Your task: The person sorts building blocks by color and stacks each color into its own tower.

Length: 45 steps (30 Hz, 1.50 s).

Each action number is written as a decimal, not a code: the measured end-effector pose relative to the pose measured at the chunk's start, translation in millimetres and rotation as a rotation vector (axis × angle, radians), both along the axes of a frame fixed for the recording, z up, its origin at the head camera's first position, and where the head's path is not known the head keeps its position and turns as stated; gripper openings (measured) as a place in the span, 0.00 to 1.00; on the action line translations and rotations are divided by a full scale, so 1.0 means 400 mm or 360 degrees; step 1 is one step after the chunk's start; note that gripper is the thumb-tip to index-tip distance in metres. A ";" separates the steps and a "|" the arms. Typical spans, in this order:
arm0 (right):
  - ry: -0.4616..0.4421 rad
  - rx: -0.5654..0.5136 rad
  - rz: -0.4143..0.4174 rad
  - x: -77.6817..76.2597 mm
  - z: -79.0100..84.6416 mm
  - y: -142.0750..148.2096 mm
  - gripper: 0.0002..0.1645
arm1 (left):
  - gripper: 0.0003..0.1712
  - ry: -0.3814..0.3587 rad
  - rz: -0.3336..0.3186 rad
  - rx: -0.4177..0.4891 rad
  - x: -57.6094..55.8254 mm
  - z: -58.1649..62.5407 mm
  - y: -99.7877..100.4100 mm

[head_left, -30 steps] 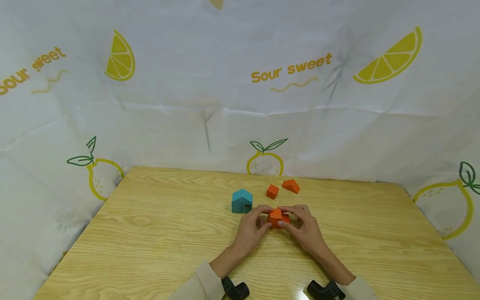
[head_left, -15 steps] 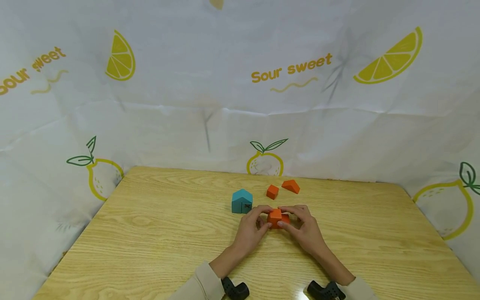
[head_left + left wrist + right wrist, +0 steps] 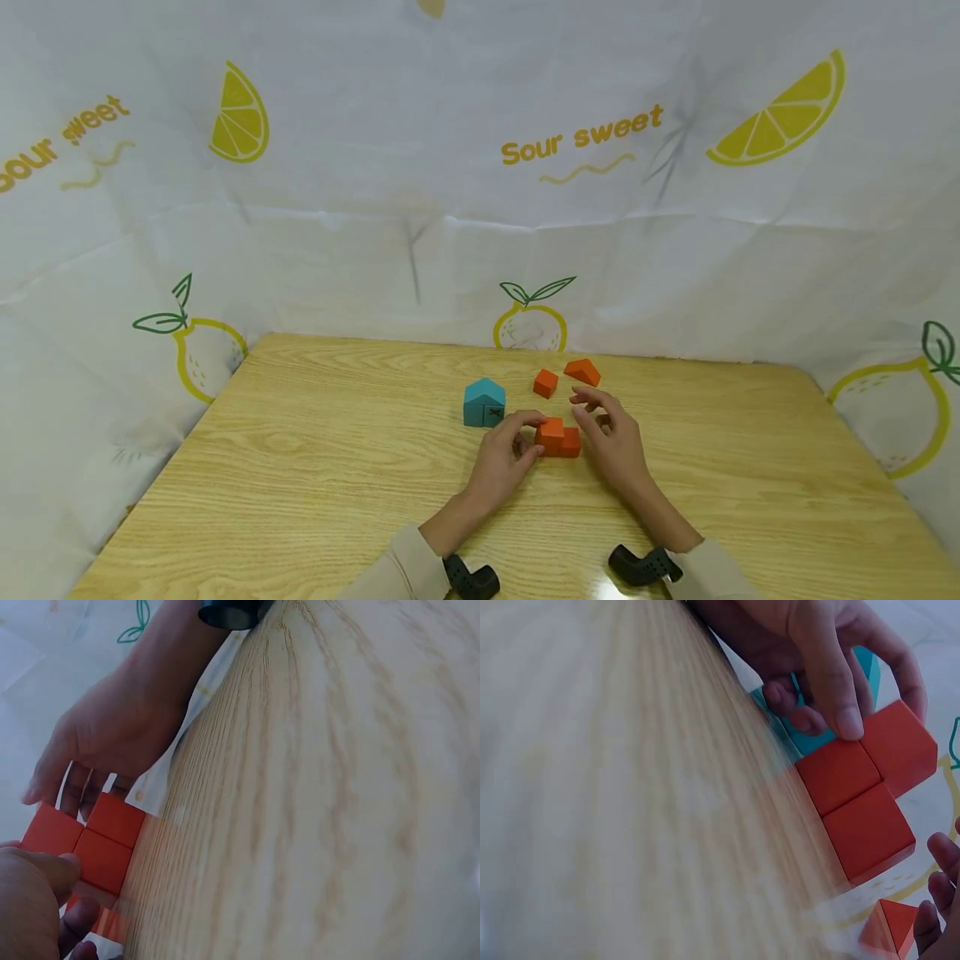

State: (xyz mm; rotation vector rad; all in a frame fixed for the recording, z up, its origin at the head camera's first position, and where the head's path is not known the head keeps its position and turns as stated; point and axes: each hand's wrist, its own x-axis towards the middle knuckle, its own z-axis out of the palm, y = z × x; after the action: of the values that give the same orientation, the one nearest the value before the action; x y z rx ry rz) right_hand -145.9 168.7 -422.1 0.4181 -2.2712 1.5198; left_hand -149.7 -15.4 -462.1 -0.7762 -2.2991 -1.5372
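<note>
Three orange cubes are grouped near the table's middle: one upper cube (image 3: 551,428) sits on the left of two side-by-side lower cubes, with the right lower cube (image 3: 571,442) uncovered on top. My left hand (image 3: 498,462) pinches the stacked cubes from the left, thumb in front where the upper cube (image 3: 900,746) meets the one below, index finger behind. My right hand (image 3: 617,446) is off the cubes, to their right, fingers loosely bent and holding nothing. Beyond its fingertips lies an orange triangular block (image 3: 582,372), with a loose orange cube (image 3: 545,383) to its left.
A small teal block house (image 3: 483,403) with a peaked roof stands just behind and left of my left hand. The wood-grain table (image 3: 300,467) ends at a white lemon-print cloth (image 3: 390,275) at the back. Black wrist cameras (image 3: 643,566) sit at both cuffs.
My right hand has let go of the orange cubes and moved right and away from me, toward the triangular block. The left hand and the cubes stay where they were.
</note>
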 end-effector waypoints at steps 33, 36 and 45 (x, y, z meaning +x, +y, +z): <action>-0.0172 0.0409 0.0064 -0.174 -0.097 0.028 0.30 | 0.24 0.0011 -0.0017 0.0001 0.000 -0.001 0.000; -0.0215 0.0441 0.0074 -0.183 -0.094 0.026 0.30 | 0.23 0.0000 -0.0014 -0.0004 0.002 0.001 0.001; -0.0235 0.0555 0.0085 -0.191 -0.087 0.017 0.29 | 0.24 -0.0012 -0.0002 -0.0013 0.002 0.002 -0.001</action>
State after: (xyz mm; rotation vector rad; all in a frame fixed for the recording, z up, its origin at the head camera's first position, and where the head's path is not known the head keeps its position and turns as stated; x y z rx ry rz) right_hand -222.1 175.6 -456.8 0.4781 -2.6716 1.2114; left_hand -148.8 -16.0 -461.4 -0.7753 -2.3118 -1.5347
